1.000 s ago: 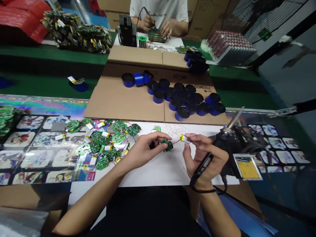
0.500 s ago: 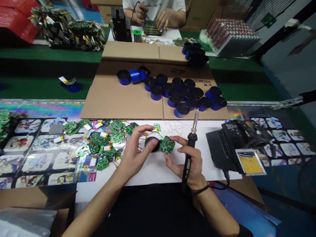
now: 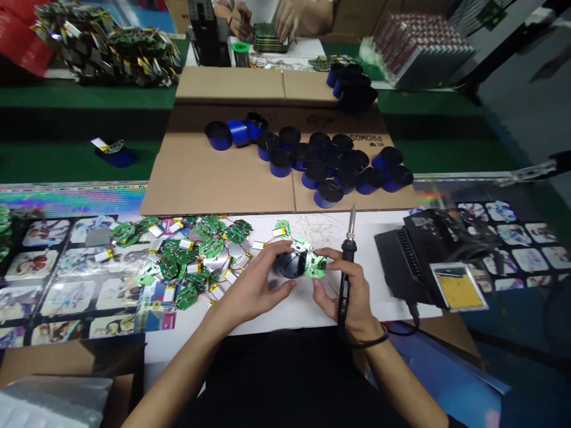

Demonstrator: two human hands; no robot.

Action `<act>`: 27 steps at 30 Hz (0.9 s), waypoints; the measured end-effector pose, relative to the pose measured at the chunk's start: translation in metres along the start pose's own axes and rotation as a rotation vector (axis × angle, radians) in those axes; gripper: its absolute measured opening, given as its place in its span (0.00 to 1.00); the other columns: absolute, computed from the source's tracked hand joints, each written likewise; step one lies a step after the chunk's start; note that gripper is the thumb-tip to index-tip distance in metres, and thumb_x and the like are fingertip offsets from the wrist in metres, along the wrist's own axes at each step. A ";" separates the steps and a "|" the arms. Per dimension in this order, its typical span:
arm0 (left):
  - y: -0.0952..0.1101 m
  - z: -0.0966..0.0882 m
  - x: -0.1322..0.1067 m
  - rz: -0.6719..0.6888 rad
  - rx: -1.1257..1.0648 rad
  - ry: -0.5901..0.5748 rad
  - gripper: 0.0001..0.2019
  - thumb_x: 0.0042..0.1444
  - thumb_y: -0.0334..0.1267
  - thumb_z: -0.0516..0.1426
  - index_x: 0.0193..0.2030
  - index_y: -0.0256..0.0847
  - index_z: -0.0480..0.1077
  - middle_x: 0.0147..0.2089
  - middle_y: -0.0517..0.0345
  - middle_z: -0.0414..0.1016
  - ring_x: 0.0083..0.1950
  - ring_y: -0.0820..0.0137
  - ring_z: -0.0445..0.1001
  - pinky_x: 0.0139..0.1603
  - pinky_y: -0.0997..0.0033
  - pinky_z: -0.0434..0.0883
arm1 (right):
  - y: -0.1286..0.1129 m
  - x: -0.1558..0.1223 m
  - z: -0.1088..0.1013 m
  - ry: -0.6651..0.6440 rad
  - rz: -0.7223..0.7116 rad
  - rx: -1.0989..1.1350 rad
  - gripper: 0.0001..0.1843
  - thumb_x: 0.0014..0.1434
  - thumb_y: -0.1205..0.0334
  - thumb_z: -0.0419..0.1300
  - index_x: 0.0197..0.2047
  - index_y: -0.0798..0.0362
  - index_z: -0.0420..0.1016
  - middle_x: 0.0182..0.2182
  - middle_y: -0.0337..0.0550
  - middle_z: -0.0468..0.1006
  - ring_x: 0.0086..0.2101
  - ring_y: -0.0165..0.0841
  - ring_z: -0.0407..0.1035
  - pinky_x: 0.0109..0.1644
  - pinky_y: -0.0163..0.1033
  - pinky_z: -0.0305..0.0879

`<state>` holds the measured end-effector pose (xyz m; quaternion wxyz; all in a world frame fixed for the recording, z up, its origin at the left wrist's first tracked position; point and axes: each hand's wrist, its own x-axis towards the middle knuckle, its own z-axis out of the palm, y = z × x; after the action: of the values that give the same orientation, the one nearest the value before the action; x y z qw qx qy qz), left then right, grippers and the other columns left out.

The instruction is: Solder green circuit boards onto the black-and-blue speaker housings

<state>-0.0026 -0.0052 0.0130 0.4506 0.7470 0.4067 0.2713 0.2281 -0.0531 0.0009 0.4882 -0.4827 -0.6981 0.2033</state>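
My left hand point(image 3: 254, 285) curls around a round black cup point(image 3: 291, 266) above the white work surface, its index finger at the top rim and its thumb near the lower edge. In my right hand point(image 3: 352, 291) an upright soldering iron point(image 3: 345, 285) is gripped, tip pointing away from me. The same hand's index finger and thumb also hold a green circuit board point(image 3: 316, 266) by its right edge, close beside the cup. A white battery pouch point(image 3: 259, 245) with wires lies just beyond my left fingers, next to another green board point(image 3: 282, 227).
Several circuit boards with batteries point(image 3: 196, 255) are heaped to the left. Blue-and-black cups point(image 3: 328, 194) stand on a cardboard sheet point(image 3: 214, 184) ahead. A black soldering station point(image 3: 397, 261) with a yellow sponge point(image 3: 455, 288) sits at right. Across the bench, a co-worker's hands point(image 3: 289, 18) handle stacked boards.
The cup and circuit board have shifted slightly right, and the board has turned to a brighter face. My left thumb has moved off the cup's top to its near side.
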 end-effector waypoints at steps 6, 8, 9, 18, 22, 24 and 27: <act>-0.001 0.006 0.011 0.042 -0.004 0.218 0.04 0.71 0.36 0.62 0.44 0.44 0.79 0.65 0.49 0.73 0.67 0.59 0.75 0.66 0.57 0.74 | 0.000 -0.006 0.005 -0.058 -0.016 -0.030 0.29 0.59 0.74 0.67 0.60 0.46 0.65 0.56 0.54 0.82 0.53 0.44 0.82 0.54 0.52 0.82; -0.001 0.009 0.010 0.043 -0.014 0.268 0.04 0.69 0.34 0.62 0.42 0.43 0.79 0.61 0.49 0.74 0.62 0.61 0.77 0.64 0.58 0.74 | -0.002 -0.006 0.006 -0.074 -0.026 -0.028 0.29 0.59 0.74 0.67 0.60 0.46 0.66 0.56 0.55 0.82 0.53 0.44 0.81 0.54 0.52 0.82; 0.000 0.009 0.008 0.029 -0.038 0.284 0.04 0.69 0.34 0.61 0.42 0.42 0.78 0.58 0.49 0.76 0.59 0.62 0.77 0.62 0.60 0.74 | -0.002 -0.006 0.006 -0.086 -0.031 -0.026 0.29 0.59 0.74 0.67 0.60 0.47 0.66 0.56 0.55 0.82 0.53 0.44 0.81 0.54 0.53 0.82; -0.003 0.016 -0.013 -0.287 -0.397 0.207 0.11 0.70 0.47 0.62 0.41 0.41 0.74 0.36 0.57 0.76 0.37 0.70 0.72 0.38 0.71 0.68 | 0.001 0.010 0.015 -0.220 -0.153 -0.145 0.27 0.62 0.73 0.66 0.61 0.45 0.71 0.57 0.51 0.85 0.55 0.47 0.78 0.59 0.60 0.78; -0.001 0.017 -0.012 -0.272 -0.402 0.209 0.12 0.71 0.48 0.61 0.43 0.41 0.74 0.37 0.58 0.75 0.37 0.70 0.71 0.38 0.71 0.67 | -0.002 0.011 0.015 -0.191 -0.083 -0.061 0.25 0.63 0.71 0.68 0.60 0.44 0.70 0.59 0.51 0.84 0.56 0.45 0.78 0.59 0.58 0.78; 0.002 0.016 -0.011 -0.264 -0.385 0.203 0.12 0.71 0.48 0.61 0.44 0.40 0.74 0.38 0.57 0.75 0.37 0.71 0.71 0.38 0.71 0.66 | -0.006 0.011 0.016 -0.147 -0.009 -0.003 0.23 0.63 0.70 0.69 0.58 0.44 0.71 0.56 0.49 0.85 0.54 0.43 0.78 0.58 0.56 0.79; 0.004 0.015 -0.010 -0.255 -0.352 0.193 0.12 0.72 0.48 0.61 0.45 0.40 0.74 0.40 0.56 0.77 0.37 0.70 0.72 0.38 0.71 0.66 | -0.011 0.013 0.020 -0.053 0.096 0.091 0.18 0.65 0.71 0.67 0.54 0.43 0.71 0.48 0.44 0.86 0.51 0.40 0.79 0.57 0.52 0.78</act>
<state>0.0051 -0.0216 0.0096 0.5635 0.5703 0.4853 0.3489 0.2043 -0.0427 0.0067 0.4810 -0.4871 -0.6768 0.2706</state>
